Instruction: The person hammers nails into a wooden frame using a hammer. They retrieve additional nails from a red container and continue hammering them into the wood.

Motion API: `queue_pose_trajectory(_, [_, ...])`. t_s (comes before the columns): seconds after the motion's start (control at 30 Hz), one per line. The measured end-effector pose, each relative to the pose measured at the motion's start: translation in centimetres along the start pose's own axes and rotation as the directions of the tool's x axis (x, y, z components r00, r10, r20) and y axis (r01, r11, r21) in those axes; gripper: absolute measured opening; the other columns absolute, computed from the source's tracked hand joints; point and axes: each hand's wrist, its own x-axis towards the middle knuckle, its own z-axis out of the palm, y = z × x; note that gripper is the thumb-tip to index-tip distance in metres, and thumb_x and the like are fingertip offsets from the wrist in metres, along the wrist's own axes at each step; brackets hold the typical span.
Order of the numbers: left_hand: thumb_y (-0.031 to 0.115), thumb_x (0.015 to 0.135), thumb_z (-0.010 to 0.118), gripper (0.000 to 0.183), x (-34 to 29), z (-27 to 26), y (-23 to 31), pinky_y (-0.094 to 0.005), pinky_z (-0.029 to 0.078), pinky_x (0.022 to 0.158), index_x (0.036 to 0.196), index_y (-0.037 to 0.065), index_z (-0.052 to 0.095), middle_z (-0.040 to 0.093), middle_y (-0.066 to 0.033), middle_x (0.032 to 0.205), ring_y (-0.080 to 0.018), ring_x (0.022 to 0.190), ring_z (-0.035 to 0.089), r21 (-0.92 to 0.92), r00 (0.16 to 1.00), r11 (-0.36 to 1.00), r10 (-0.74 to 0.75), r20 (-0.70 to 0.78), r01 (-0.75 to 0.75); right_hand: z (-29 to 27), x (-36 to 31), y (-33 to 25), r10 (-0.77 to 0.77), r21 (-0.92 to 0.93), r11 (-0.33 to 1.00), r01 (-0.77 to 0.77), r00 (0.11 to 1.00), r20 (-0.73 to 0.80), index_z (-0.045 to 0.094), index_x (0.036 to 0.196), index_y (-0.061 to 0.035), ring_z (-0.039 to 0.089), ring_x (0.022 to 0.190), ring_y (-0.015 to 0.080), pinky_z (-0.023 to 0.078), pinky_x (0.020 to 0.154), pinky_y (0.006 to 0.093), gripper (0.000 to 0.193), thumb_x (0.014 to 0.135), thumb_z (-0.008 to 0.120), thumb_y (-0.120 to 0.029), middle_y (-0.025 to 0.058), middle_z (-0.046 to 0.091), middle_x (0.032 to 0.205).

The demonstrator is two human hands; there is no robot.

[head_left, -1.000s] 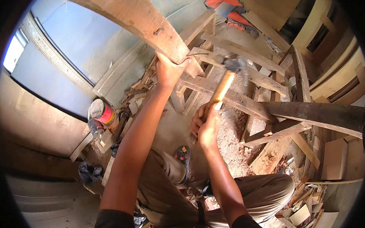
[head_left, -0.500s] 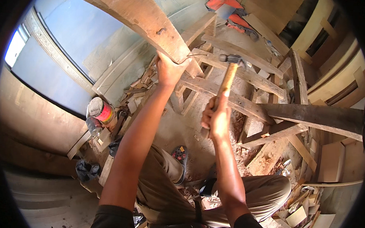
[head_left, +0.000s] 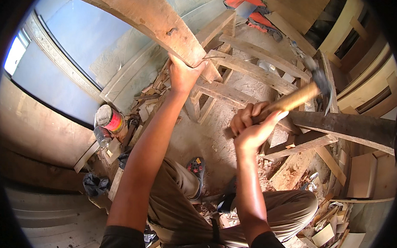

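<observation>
My left hand (head_left: 184, 74) grips the lower end of a thick wooden beam (head_left: 145, 19), which slants in from the upper left. A bent nail (head_left: 215, 57) sticks out sideways near that end, just past my fingers. Farther up the beam's face, a second bent piece of metal (head_left: 171, 31) stands out. My right hand (head_left: 255, 126) is closed around the wooden handle of a claw hammer (head_left: 302, 93). The hammer is held off to the right, apart from the beam, and its dark head is partly blurred.
Behind the beam stands a rough wooden frame (head_left: 253, 64) with several rails. A dark plank (head_left: 347, 129) juts in from the right. Wood scraps (head_left: 330, 233) litter the lower right. Paint cans (head_left: 111, 121) stand at left, and orange-and-dark cloth (head_left: 255, 12) lies at the back.
My right hand has swung the hammer away from the nail, rightward and tilted over toward the right. The left hand keeps its hold on the beam, nearly unmoved.
</observation>
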Motion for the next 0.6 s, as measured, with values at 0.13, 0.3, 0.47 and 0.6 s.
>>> queue_pose_trajectory(0.13, [0.023,0.06,0.093,0.097,0.1,-0.5,0.6,-0.0507,0.047,0.095,0.13,-0.006,0.033,0.06,-0.033,0.117,-0.0484,0.11,0.058,-0.034,0.996,0.995,-0.093,-0.002,0.093,-2.1,0.6,3.1,0.509,-0.39,0.801,-0.454,0.859,0.046,0.039,0.072,-0.0113,0.027,0.036,0.0092,0.023,0.034,0.0287,0.062,0.101,0.032,-0.066,-0.0016,0.034,0.052])
queue_pose_trajectory(0.3, [0.023,0.06,0.093,0.098,0.2,-0.2,0.5,-0.051,0.048,0.091,0.132,-0.005,0.032,0.061,-0.0318,0.114,-0.0495,0.104,0.06,0.012,0.999,0.999,0.047,-0.023,-0.047,-1.6,-0.2,2.8,0.281,-0.274,0.929,-0.25,0.956,0.081,0.04,0.075,-0.0098,0.026,0.036,0.0079,0.021,0.034,0.0262,0.062,0.102,0.03,-0.064,-0.0019,0.034,0.052])
queue_pose_trajectory(0.47, [0.022,0.06,0.093,0.097,0.2,-0.6,0.1,-0.0522,0.047,0.092,0.132,-0.005,0.033,0.061,-0.0316,0.114,-0.0503,0.104,0.059,-0.041,1.0,0.999,-0.03,0.008,0.031,-1.3,0.6,1.9,0.31,-0.407,0.886,-0.222,0.937,0.164,0.042,0.075,-0.0106,0.027,0.036,0.0083,0.024,0.032,0.0265,0.064,0.101,0.027,-0.067,-0.0025,0.035,0.052])
queue_pose_trajectory(0.6, [0.022,0.058,0.094,0.102,0.2,-0.2,0.1,-0.0512,0.047,0.094,0.134,-0.006,0.032,0.06,-0.0314,0.116,-0.049,0.106,0.059,0.015,0.999,1.0,-0.014,0.033,0.014,-0.6,0.5,0.4,-0.041,0.04,0.998,0.039,0.998,0.043,0.039,0.074,-0.0128,0.026,0.036,0.008,0.023,0.032,0.0263,0.063,0.098,0.032,-0.07,-0.004,0.03,0.052])
